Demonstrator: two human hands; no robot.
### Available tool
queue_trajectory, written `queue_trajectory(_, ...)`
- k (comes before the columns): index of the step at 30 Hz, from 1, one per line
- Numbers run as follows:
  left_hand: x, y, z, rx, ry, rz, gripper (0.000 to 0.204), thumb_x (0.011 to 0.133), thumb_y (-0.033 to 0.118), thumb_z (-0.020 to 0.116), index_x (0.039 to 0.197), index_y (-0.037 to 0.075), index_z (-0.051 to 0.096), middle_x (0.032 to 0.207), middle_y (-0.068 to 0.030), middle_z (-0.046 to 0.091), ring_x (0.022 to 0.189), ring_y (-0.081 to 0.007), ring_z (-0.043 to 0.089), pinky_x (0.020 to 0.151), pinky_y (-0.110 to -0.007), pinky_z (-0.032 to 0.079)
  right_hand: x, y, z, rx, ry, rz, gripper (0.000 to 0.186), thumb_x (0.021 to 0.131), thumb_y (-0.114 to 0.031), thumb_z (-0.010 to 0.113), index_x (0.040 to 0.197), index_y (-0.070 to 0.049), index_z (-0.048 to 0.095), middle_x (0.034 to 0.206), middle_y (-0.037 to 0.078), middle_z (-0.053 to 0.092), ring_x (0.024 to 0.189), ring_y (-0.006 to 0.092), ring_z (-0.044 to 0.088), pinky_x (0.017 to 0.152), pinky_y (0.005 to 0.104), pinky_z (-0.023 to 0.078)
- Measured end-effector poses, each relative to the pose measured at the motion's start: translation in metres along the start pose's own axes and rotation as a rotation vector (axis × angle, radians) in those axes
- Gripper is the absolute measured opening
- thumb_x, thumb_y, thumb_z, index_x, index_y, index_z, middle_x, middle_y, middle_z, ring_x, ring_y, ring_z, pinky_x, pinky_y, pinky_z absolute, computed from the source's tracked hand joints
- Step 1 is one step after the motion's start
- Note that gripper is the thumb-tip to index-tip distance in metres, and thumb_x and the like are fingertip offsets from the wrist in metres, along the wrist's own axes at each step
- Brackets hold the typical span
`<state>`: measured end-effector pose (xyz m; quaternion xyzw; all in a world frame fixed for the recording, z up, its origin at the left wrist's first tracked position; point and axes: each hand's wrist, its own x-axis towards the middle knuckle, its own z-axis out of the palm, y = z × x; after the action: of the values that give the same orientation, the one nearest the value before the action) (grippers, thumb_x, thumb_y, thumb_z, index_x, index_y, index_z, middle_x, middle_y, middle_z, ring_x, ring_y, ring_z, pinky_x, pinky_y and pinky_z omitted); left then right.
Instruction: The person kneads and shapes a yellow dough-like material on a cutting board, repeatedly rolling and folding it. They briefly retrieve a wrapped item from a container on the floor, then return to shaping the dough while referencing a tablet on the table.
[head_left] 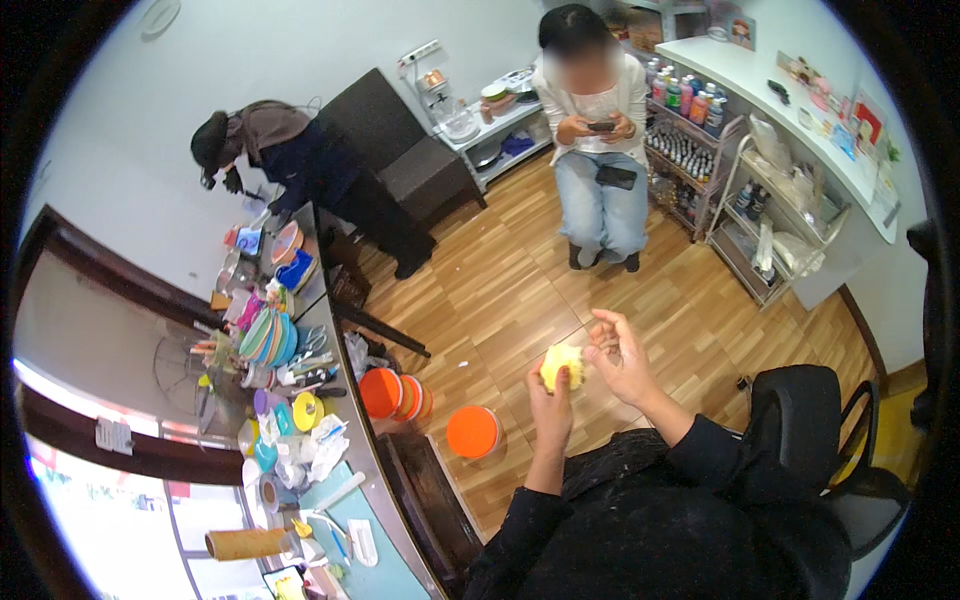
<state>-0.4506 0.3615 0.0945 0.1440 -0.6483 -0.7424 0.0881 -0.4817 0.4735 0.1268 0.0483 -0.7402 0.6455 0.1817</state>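
Note:
My left hand is closed around a small pale yellow lump with an uneven, ragged-looking surface. What the lump is made of I cannot make out. Just to its right, my right hand is raised with its fingers apart and bent, and nothing shows in it. Its thumb side is close to the lump; whether it touches I cannot tell. Both hands are held over my lap, above the wooden floor.
On the left, a long table bears stacked bowls, tools and a cardboard roll. Orange-lidded buckets stand beside it. A seated person holds a phone; another bends over the table's far end. Right: shelves of bottles, a trolley, a black chair.

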Motion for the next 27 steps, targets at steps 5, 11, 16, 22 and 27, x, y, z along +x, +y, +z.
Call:
queue_trajectory(5, -0.020, -0.006, 0.006, 0.476, 0.207, 0.053, 0.024, 0.091, 0.024, 0.046, 0.099, 0.001, 0.043, 0.078, -0.0205, 0.058, 0.070, -0.0271, 0.060, 0.059, -0.039, 0.045, -0.006, 0.036, 0.039, 0.043, -0.338, 0.147, 0.040, 0.086, -0.026, 0.048, 0.061, 0.001, 0.062, 0.055, 0.007, 0.056, 0.052, 0.0151, 0.052, 0.051, 0.0275, 0.042)
queue_trajectory(11, -0.047, -0.026, -0.034, 0.540, 0.194, -0.047, 0.027, 0.088, 0.027, 0.050, 0.090, 0.002, 0.042, 0.070, -0.0273, 0.056, 0.069, -0.0459, 0.055, 0.054, -0.049, 0.041, -0.036, 0.091, 0.086, -0.021, -0.465, 0.417, 0.054, 0.088, -0.036, 0.046, 0.044, -0.004, 0.048, 0.041, 0.004, 0.043, 0.040, 0.0143, 0.041, 0.042, 0.0286, 0.033)
queue_trajectory(16, -0.084, -0.031, -0.084, 0.493, 0.332, -0.216, 0.031, 0.088, 0.026, 0.050, 0.101, 0.001, 0.038, 0.070, -0.0270, 0.057, 0.068, -0.0429, 0.057, 0.055, -0.047, 0.044, -0.074, 0.109, 0.134, 0.031, -0.611, 0.861, 0.059, 0.089, -0.041, 0.043, 0.041, -0.008, 0.043, 0.040, 0.003, 0.040, 0.042, 0.0131, 0.039, 0.046, 0.0249, 0.031)
queue_trajectory(22, -0.104, -0.070, -0.206, -0.287, 0.670, -0.476, 0.047, 0.090, 0.038, 0.048, 0.116, 0.002, 0.032, 0.087, -0.0105, 0.056, 0.068, -0.0150, 0.057, 0.054, -0.027, 0.045, -0.133, 0.039, 0.188, -0.310, -1.185, 0.072, 0.035, 0.088, -0.019, 0.043, 0.120, -0.004, 0.044, 0.080, 0.017, 0.061, 0.068, 0.0348, 0.058, 0.064, 0.0379, 0.045)
queue_trajectory(27, -0.087, -0.128, -0.250, -0.355, 0.954, -0.455, 0.053, 0.086, 0.047, 0.051, 0.106, -0.001, 0.048, 0.088, -0.0075, 0.056, 0.078, -0.0156, 0.054, 0.070, -0.028, 0.044, -0.182, 0.028, 0.211, -0.310, -1.630, 0.086, 0.038, 0.083, -0.006, 0.045, 0.121, -0.004, 0.042, 0.095, 0.022, 0.059, 0.084, 0.0364, 0.058, 0.074, 0.0387, 0.047)
